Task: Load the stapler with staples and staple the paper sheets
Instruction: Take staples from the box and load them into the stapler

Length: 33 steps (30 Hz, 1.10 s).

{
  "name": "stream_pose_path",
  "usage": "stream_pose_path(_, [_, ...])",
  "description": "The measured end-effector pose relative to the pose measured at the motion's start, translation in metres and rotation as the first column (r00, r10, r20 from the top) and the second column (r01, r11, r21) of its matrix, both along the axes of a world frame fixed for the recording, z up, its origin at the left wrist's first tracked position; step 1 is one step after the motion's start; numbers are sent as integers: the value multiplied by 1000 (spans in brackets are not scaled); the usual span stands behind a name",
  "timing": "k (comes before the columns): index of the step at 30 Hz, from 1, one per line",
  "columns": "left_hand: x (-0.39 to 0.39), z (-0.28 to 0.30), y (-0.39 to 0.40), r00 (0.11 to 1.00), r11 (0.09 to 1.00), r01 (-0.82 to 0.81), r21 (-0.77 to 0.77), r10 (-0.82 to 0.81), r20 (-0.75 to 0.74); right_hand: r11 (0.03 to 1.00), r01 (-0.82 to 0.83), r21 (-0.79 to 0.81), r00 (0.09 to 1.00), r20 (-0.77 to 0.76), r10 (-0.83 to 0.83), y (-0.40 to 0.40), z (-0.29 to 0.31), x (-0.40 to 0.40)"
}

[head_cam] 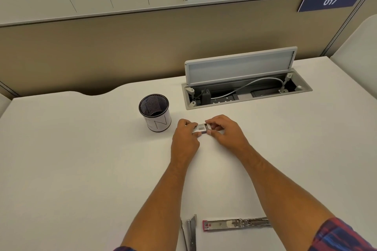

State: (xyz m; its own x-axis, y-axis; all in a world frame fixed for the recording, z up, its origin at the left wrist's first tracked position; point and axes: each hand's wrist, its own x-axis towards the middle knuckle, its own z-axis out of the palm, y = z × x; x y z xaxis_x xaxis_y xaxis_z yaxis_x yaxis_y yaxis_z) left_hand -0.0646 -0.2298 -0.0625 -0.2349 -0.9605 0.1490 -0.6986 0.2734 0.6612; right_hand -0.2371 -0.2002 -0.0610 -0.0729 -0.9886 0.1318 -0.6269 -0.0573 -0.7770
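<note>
Cardboard, small and light: the little white barcoded staple box (201,128) sits between both hands just right of the black mesh pen cup (154,112), above the white desk (81,159). The left hand (184,138) pinches its left end; the right hand (223,130) pinches the right end, likely working it open. The box probably crushes easily, so hold the ends. Silver stapler parts (234,224) lie opened at the near edge. No paper sheets are visible.
</note>
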Motion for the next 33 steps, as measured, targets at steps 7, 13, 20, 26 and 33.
stream_pose_path(7, [4,-10,9,1000,995,-14,-101,14,5,999,36,-9,999,35,-36,-1,-4,-6])
stream_pose_path(13, [3,-9,12,1000,992,-7,-127,7,3,988,127,-84,992,39,-124,0,-11,-2])
stream_pose_path(20, [3,-9,12,1000,991,-6,-133,5,-5,987,113,-111,992,-37,-118,3,-9,0])
stream_pose_path(26, [4,-9,12,1000,992,-10,-129,8,-11,990,109,-91,989,-95,-118,4,-10,1])
stream_pose_path(33, [3,-8,12,1000,991,-18,-133,14,-27,975,195,-107,978,-52,-201,1,-12,5])
